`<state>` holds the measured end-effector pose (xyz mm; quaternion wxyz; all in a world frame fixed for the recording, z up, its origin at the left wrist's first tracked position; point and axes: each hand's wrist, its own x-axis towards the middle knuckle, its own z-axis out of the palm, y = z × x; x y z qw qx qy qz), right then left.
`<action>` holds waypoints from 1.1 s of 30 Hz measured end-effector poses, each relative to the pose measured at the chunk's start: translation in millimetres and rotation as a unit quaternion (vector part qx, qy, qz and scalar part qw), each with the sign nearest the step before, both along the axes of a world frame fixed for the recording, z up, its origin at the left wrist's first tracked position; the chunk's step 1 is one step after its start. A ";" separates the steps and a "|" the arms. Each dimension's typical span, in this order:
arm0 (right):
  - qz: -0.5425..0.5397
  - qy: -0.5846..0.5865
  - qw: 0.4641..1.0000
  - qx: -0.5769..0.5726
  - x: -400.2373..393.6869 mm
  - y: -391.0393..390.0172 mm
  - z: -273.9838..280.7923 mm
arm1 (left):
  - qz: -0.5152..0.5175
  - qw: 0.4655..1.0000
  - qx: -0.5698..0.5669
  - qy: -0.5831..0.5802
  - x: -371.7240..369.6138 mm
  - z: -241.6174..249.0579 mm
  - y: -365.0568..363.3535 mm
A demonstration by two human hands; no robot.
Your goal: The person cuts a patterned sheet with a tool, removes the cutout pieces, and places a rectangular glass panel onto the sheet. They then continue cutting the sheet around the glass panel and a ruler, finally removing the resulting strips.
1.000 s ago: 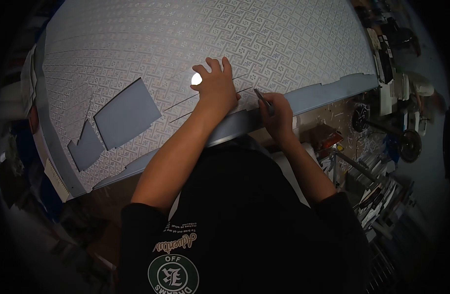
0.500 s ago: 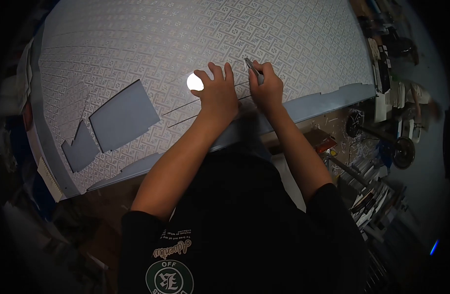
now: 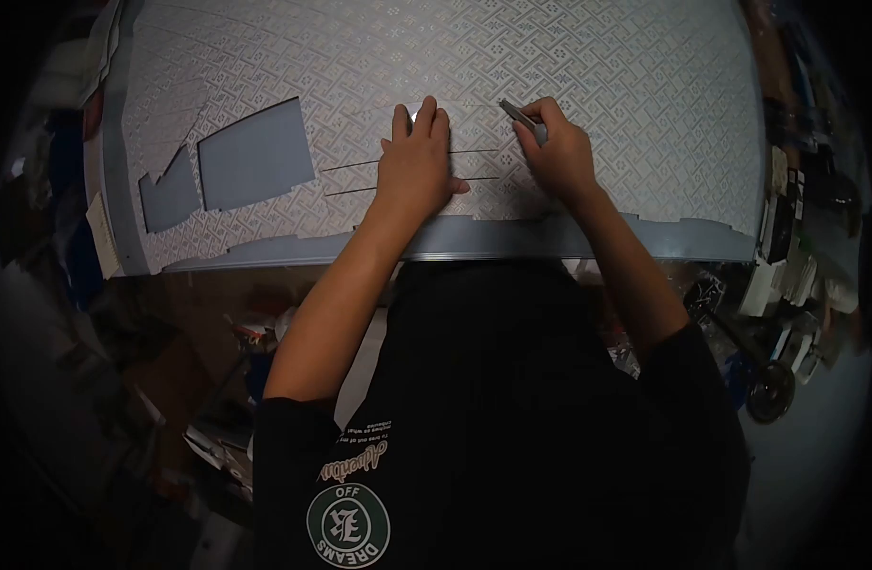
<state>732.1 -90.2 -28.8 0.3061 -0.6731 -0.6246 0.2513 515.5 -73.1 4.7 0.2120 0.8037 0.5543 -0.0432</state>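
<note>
A sheet with a woven lattice and flower pattern (image 3: 588, 114) covers the worktop. My left hand (image 3: 414, 157) lies flat on it, fingers stretched forward and thumb out to the right. A small bright glare spot (image 3: 415, 112) shows between those fingers. In my right hand (image 3: 557, 147) is a grey utility knife (image 3: 529, 122), its tip pointing up and left, close over the sheet. Two thin dark lines (image 3: 350, 165) run across the sheet and pass under my left hand.
Left of my hands, a large four-sided cut-out (image 3: 255, 157) and a smaller notched one (image 3: 172, 195) expose the grey surface. A grey strip of worktop (image 3: 645, 236) runs along the near edge. Papers and clutter (image 3: 787, 256) stand beyond the right edge.
The view has turned and shifted. My left hand lies flatter and covers most of the bright spot. My right hand with the knife has moved right, away from my left hand.
</note>
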 end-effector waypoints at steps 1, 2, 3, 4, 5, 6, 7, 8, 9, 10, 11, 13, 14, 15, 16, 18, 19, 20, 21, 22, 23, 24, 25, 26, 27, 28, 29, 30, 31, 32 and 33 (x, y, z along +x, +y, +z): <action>0.049 -0.003 0.998 -0.031 8.0 5.5 5.6 | 0.009 1.000 -0.001 0.010 -1.3 -3.5 -2.2; 0.099 -0.007 0.993 -0.059 15.9 12.9 9.4 | 0.012 1.000 0.011 -0.017 -2.4 -8.0 -3.7; 0.111 0.001 0.992 -0.057 24.5 21.7 12.1 | 0.014 0.999 0.024 -0.045 -3.9 -12.9 -5.1; 0.163 -0.008 0.984 -0.066 33.0 31.8 13.8 | 0.026 0.999 0.026 -0.038 -7.5 -17.7 -6.1; 0.215 -0.018 0.973 -0.078 38.6 37.8 13.0 | 0.046 0.995 0.029 -0.078 -11.4 -22.0 -9.3; 0.225 -0.018 0.971 -0.077 43.6 44.2 11.2 | 0.067 0.990 0.036 -0.122 -10.4 -27.9 -11.6; 0.280 -0.022 0.957 -0.067 50.4 54.3 10.7 | 0.078 0.988 0.042 -0.124 -1.2 -17.6 -12.1; 0.335 -0.028 0.940 -0.055 57.4 65.9 10.8 | 0.118 0.993 0.013 -0.024 10.2 2.3 -13.7; 0.346 -0.035 0.936 -0.051 61.9 77.6 12.3 | 0.157 0.984 -0.020 0.075 19.2 12.3 -14.5; 0.393 -0.050 0.917 -0.055 62.4 87.0 15.6 | 0.170 0.983 -0.035 0.059 17.6 8.5 -14.1; 0.438 -0.063 0.895 -0.058 61.1 94.7 19.7 | 0.181 0.981 -0.034 0.057 14.7 2.7 -14.3; 0.463 -0.071 0.881 -0.068 58.2 106.3 31.6 | 0.162 0.987 -0.016 0.020 10.8 -3.0 -15.1; 0.479 -0.078 0.871 -0.080 56.4 110.5 34.8 | 0.169 0.985 -0.015 0.021 10.9 -2.8 -15.6; 0.486 -0.078 0.867 -0.077 55.2 112.5 33.6 | 0.167 0.985 -0.020 0.024 10.7 -2.7 -15.9; 0.488 -0.087 0.865 -0.070 53.7 113.4 30.5 | 0.165 0.986 -0.025 0.027 10.4 -0.8 -15.3; 0.497 -0.092 0.861 -0.060 48.3 115.9 22.5 | 0.170 0.985 -0.027 0.030 11.3 1.3 -14.0; 0.497 -0.079 0.863 -0.045 46.2 116.2 18.5 | 0.168 0.985 -0.029 0.030 11.6 1.6 -14.5; 0.496 -0.067 0.865 -0.031 44.5 115.3 14.1 | 0.171 0.984 -0.031 0.032 11.2 1.6 -15.6; 0.497 -0.065 0.865 -0.031 42.2 114.4 8.0 | 0.169 0.985 -0.029 0.030 11.2 1.5 -16.1; 0.496 -0.035 0.868 -0.005 39.7 115.8 0.3 | 0.166 0.985 -0.026 0.027 12.1 2.5 -14.5; 0.493 -0.005 0.870 0.021 37.6 116.5 -7.2 | 0.167 0.985 -0.025 0.027 13.2 3.4 -13.8; 0.494 -0.005 0.869 0.021 35.3 116.3 -14.7 | 0.171 0.984 -0.027 0.034 14.1 4.5 -13.9; 0.494 0.018 0.868 0.055 31.8 116.1 -19.5 | 0.176 0.983 -0.028 0.041 14.3 5.6 -13.8; 0.494 0.040 0.864 0.089 30.0 115.8 -23.2 | 0.177 0.983 -0.028 0.040 13.7 4.5 -14.3; 0.495 0.038 0.864 0.091 30.6 115.7 -25.8 | 0.171 0.984 -0.027 0.035 12.5 2.3 -14.5; 0.486 0.058 0.865 0.111 30.7 114.3 -23.5 | 0.164 0.986 -0.026 0.030 11.3 2.6 -13.9; 0.475 0.078 0.867 0.130 30.5 110.7 -21.1 | 0.162 0.986 -0.025 0.028 10.9 2.9 -14.3; 0.473 0.073 0.868 0.133 29.9 104.2 -17.8 | 0.161 0.986 -0.033 0.029 10.9 3.4 -13.3; 0.404 0.096 0.909 0.046 27.5 92.4 -10.7 | 0.160 0.986 -0.040 0.030 10.5 5.0 -11.5; 0.326 0.119 0.937 -0.042 23.6 78.7 -4.5 | 0.155 0.987 -0.037 0.027 9.4 6.4 -11.4; 0.265 0.125 0.955 -0.042 14.4 67.2 -0.7 | 0.146 0.988 -0.041 0.028 8.1 7.3 -10.8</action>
